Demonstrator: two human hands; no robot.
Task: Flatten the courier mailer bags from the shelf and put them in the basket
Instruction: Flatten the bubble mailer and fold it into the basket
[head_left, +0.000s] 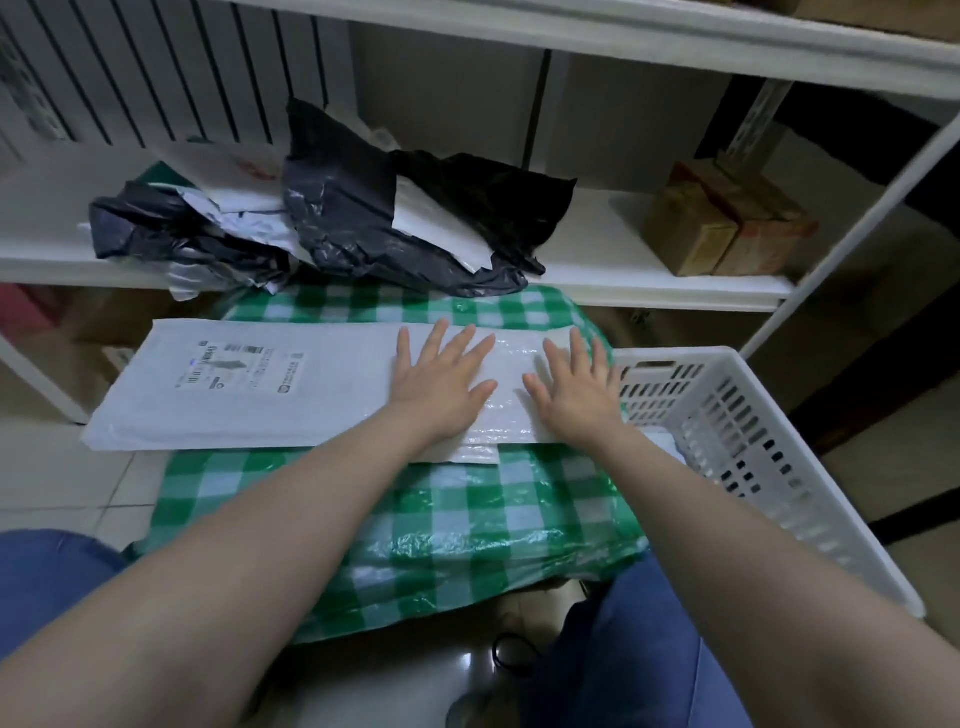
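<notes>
Above the white mailer (291, 384) you have open room, and its whole left half lies bare; to your right the basket (753, 415) wall stands just beside your right grip (574, 387) and blocks a sideways sweep; ahead, the shelf (623, 265) edge meets the green-checked worktop (415, 519), with crumpled bags (363, 218) piled on it and overhanging; between that pile and the cardboard boxes (727, 223) the shelf board is bare; an upper board (623, 41) caps the reach overhead.

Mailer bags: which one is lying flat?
The long white mailer with the shipping label, on the green-checked cover under the left hand and right hand. The black mailers on the shelf lie crumpled in a heap.
</notes>
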